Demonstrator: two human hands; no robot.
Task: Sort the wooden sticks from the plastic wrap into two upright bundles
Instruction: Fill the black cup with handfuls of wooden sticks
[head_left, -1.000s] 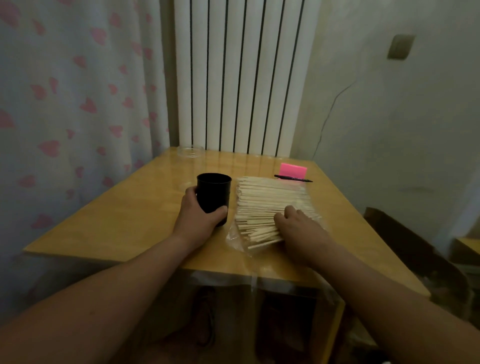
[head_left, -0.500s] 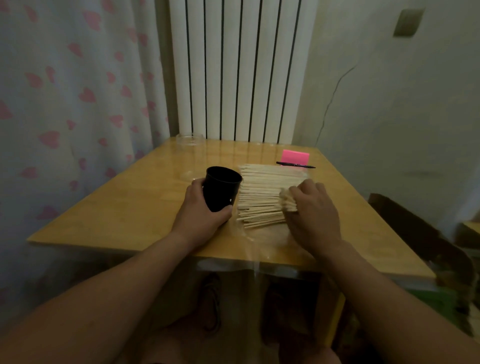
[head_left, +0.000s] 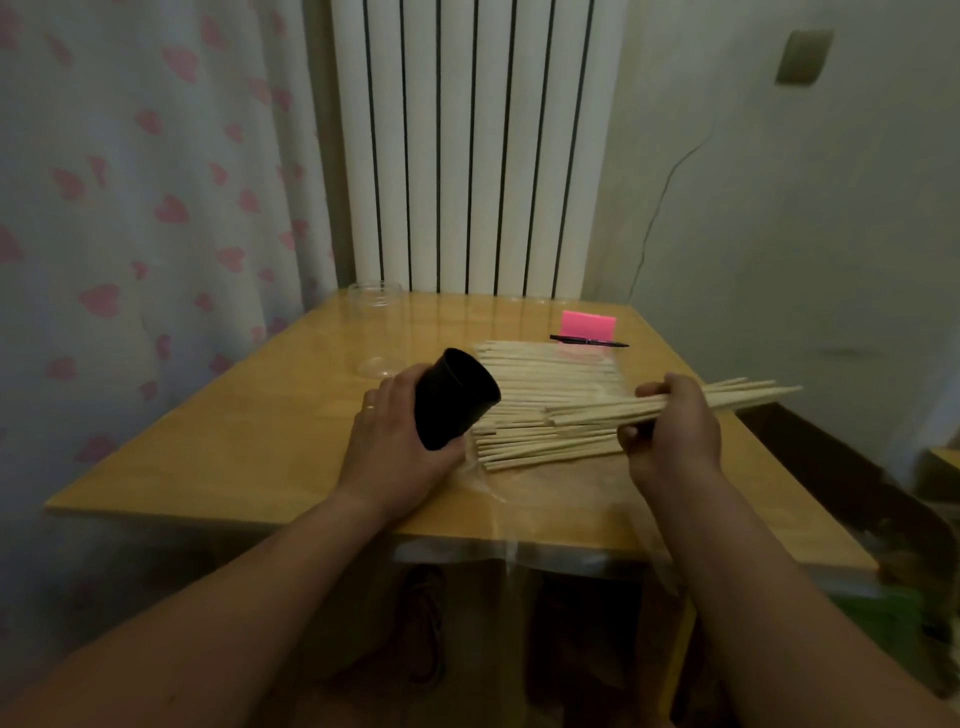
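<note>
A flat pile of pale wooden sticks (head_left: 545, 379) lies on clear plastic wrap (head_left: 524, 483) in the middle of the wooden table (head_left: 234, 447). My left hand (head_left: 395, 447) grips a black cup (head_left: 454, 397) and tilts it, its mouth turned up and right toward the sticks. My right hand (head_left: 675, 431) is closed on a handful of sticks (head_left: 737, 397), lifted just above the pile. That bundle lies almost level, its left ends pointing toward the cup and its right ends reaching past the table's right edge.
A clear plastic jar (head_left: 376, 332) stands at the table's far left. A pink pad (head_left: 587, 325) and a black pen (head_left: 589, 341) lie behind the pile. A white radiator (head_left: 467, 145) and a heart-print curtain (head_left: 130, 208) back the table. A dark chair (head_left: 841, 483) is at the right.
My right hand has gathered a handful of sticks from the pile and lifted it to the right. My left hand has tipped the black cup from upright toward the sticks.
</note>
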